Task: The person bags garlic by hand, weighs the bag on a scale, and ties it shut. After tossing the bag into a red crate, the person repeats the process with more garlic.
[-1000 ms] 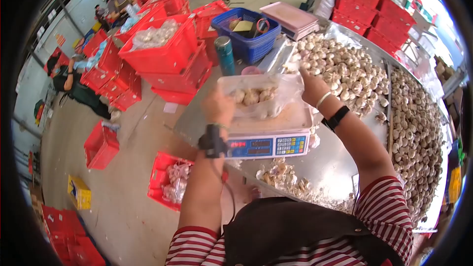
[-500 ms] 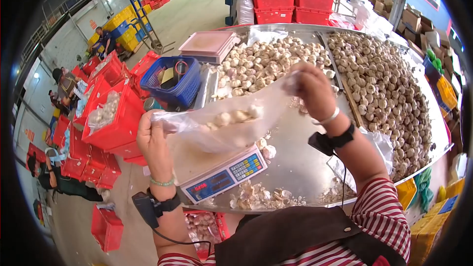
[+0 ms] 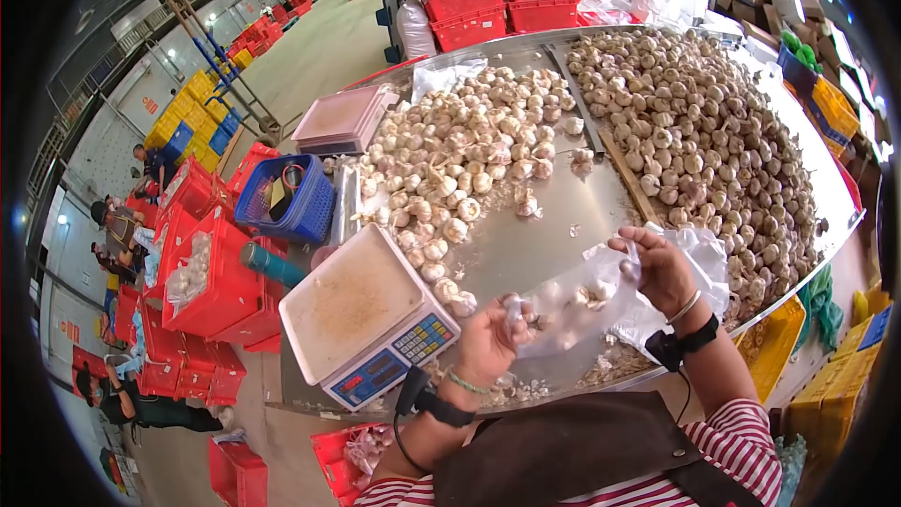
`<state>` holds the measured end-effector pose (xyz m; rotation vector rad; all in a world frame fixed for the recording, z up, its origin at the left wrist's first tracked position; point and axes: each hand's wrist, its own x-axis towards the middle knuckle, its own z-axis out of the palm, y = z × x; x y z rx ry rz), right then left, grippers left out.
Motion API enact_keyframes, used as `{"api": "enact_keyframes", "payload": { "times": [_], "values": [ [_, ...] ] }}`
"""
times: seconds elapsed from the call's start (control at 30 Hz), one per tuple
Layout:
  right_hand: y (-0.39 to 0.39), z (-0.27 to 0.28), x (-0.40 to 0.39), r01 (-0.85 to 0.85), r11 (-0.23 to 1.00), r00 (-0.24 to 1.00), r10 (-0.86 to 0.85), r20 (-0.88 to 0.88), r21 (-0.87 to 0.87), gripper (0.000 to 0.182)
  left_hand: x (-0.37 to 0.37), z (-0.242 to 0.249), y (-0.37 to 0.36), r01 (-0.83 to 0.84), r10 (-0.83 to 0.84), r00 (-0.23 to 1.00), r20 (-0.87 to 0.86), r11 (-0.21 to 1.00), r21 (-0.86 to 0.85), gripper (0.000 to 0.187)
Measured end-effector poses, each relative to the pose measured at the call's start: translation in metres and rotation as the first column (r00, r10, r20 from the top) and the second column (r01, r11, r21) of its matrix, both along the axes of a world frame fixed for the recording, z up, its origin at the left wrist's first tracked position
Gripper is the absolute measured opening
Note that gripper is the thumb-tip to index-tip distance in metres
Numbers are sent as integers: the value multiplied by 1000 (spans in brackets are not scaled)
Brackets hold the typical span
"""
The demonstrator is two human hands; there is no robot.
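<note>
A clear plastic bag (image 3: 563, 319) with several garlic bulbs inside is stretched between my hands, low over the metal table (image 3: 526, 258). My left hand (image 3: 490, 345) is closed on one end of it, close to the right corner of a digital scale (image 3: 361, 305). The other end is gripped in the bent fingers of my right hand (image 3: 664, 274), beside a heap of white plastic bags (image 3: 699, 263). Dusty garlic scraps coat the scale's pan. Beyond my hands lies a pile of pale garlic bulbs (image 3: 469, 145).
A wooden strip (image 3: 631, 174) separates the pale bulbs from a larger garlic heap (image 3: 704, 141) at right. Left of the scale are a blue basket (image 3: 286, 202) and a teal bottle (image 3: 272, 263). Red crates (image 3: 221, 272) and several people are farther left. A pink scale (image 3: 343, 119) stands behind.
Both hands have brought the bag of garlic from above the scale towards the right and nearer my body. The scale pan is uncovered now, and my view has shifted.
</note>
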<state>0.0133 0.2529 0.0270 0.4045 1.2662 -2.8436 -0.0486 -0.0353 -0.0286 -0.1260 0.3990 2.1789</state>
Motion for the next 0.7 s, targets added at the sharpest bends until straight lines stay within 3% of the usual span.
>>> {"api": "enact_keyframes", "payload": {
  "times": [0.03, 0.1, 0.17, 0.2, 0.23, 0.3, 0.33, 0.37, 0.43, 0.5, 0.57, 0.6, 0.63, 0.7],
  "values": [
    [10, -12, 6, -22, 999, 998, 20, -66, -29, 35, 3, 5, 6, 1, -1, 1000, 5, 1000, -3, 17],
    [21, -18, 11, -53, 997, 992, 45, -120, -63, 38, 14, 20, 12, 52, -80, 970, 228, 991, 124, 22],
    [20, -9, 7, -54, 948, 989, 94, -112, 314, 49, 20, 26, 22, 66, -85, 978, 190, 992, 104, 20],
    [18, -6, 4, -88, 883, 983, 152, -103, 461, 64, 25, 28, 30, 58, -62, 993, 98, 997, 48, 19],
    [13, -3, 2, -92, 884, 982, 156, -103, 458, 64, 28, 29, 37, 45, -45, 999, 4, 999, -7, 18],
    [1, 3, -2, 5, 641, 932, 275, -236, 767, 77, 29, 22, 46, 51, -52, 998, 32, 998, 32, 19],
    [-2, 3, -4, -38, 588, 930, 317, -187, 808, 89, 31, 20, 51, 30, -32, 999, -40, 998, -50, 15],
    [-5, 7, -5, -44, 590, 930, 319, -184, 806, 89, 32, 17, 55, 2, -17, 994, -113, 991, -131, 11],
    [-12, 23, -6, -99, 431, 911, 402, -92, 897, 93, 28, 8, 64, 21, -61, 983, -174, 974, -225, 9],
    [-23, 19, -7, -93, 425, 888, 444, -117, 900, 91, 28, 8, 73, 33, -107, 970, -218, 947, -319, 15],
    [-34, 8, -11, 93, 318, 819, 514, -254, 944, 88, 30, 20, 83, -75, -66, 931, -359, 928, -365, 32],
    [-38, 7, -10, 124, 222, 799, 555, -230, 967, 85, 25, 13, 80, -7, -111, 926, -362, 951, -309, 30],
    [-42, 6, -9, 125, 220, 798, 557, -230, 968, 85, 26, 8, 84, -8, -109, 925, -364, 952, -306, 30],
    [-47, 0, -7, 325, 39, 809, 506, -299, 945, 77, 26, 5, 97, -96, 26, 978, -209, 937, -335, 29]
  ]
}}
